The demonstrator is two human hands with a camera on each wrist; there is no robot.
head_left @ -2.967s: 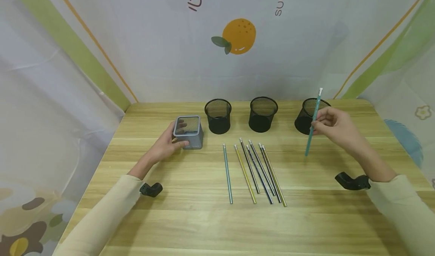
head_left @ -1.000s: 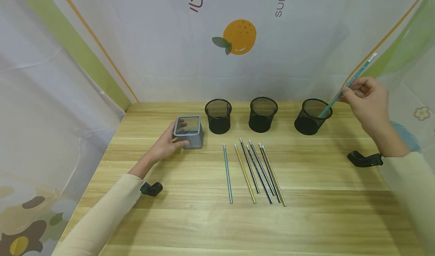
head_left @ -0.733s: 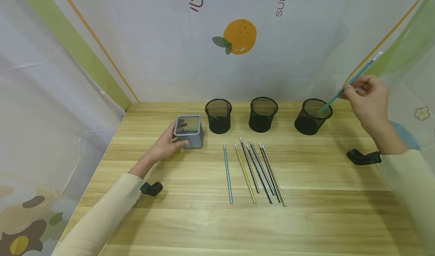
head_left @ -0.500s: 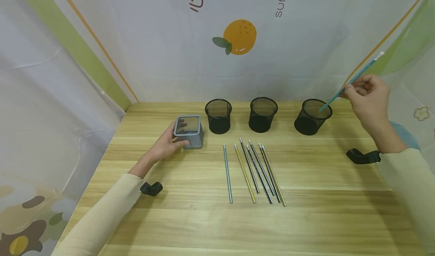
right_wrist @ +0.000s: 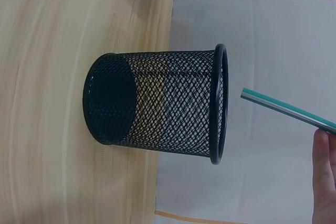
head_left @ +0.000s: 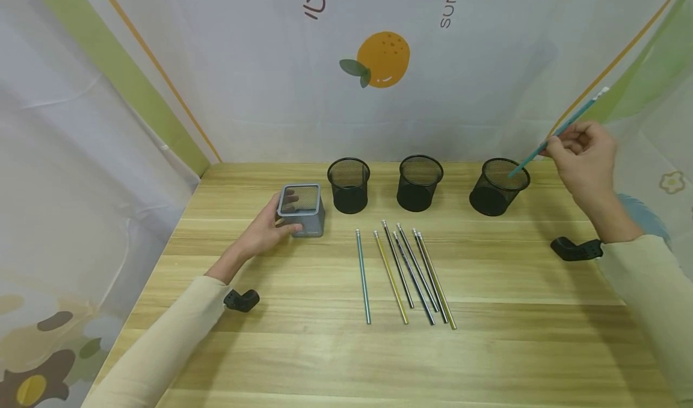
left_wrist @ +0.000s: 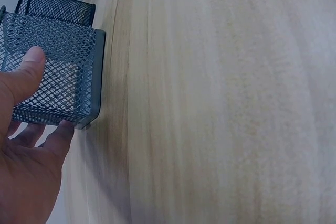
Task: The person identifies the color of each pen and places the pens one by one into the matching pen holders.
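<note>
As a person's left hand point(head_left: 264, 233) curls round a grey square mesh holder point(head_left: 310, 223), thumb on the near side and fingers behind, the holder stands upright toward the back left corner of a wooden worktop point(head_left: 303, 354). Just beside it, near the back edge, is the left black cup point(head_left: 349, 200), round, mesh and upright. Nearer the front edge, around the middle of the worktop, lie a loose teal pencil point(head_left: 363, 277), a yellow pencil point(head_left: 391, 278), four dark pencils point(head_left: 414, 278) and a gold pencil point(head_left: 437, 281), roughly side by side, pale ends toward the back edge; the dark and gold ones are bunched together. Behind them, near the back edge, stands the middle black cup point(head_left: 415, 196). Well apart, toward the back right corner, is the right black cup point(head_left: 489, 202). Beside and above it, the right hand point(head_left: 589, 158) pinches a raised teal pencil point(head_left: 574, 118) between thumb and fingers. That pencil slants, pale end up and right; the right wrist view shows its lower end near the cup's mouth, clear of the rim.
</note>
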